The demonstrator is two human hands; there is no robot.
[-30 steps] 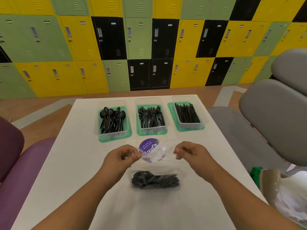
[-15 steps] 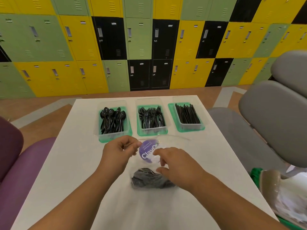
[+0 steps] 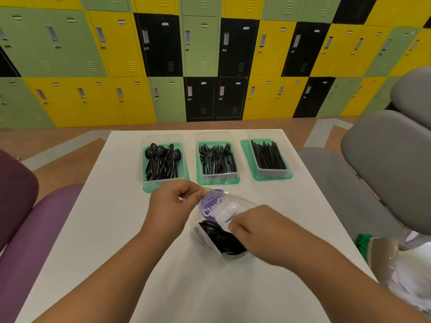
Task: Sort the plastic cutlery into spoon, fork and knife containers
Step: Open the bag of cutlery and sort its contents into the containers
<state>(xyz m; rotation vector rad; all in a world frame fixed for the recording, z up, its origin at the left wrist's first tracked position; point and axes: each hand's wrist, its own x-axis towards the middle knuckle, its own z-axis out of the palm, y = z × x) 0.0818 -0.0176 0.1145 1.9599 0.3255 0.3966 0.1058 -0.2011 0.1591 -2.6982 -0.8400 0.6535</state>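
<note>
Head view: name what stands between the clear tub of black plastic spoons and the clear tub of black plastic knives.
The clear tub of black plastic forks, apart from both, in the head view.

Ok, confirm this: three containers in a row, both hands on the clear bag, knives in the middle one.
Wrong: the head view shows forks in the middle container; the knives lie in the right container. Left hand and right hand are on the clear bag.

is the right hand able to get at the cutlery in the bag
Likely yes: the left hand pinches the clear bag by its top, and the right hand sits right at the black cutlery. Whether plastic lies between them is unclear.
</note>
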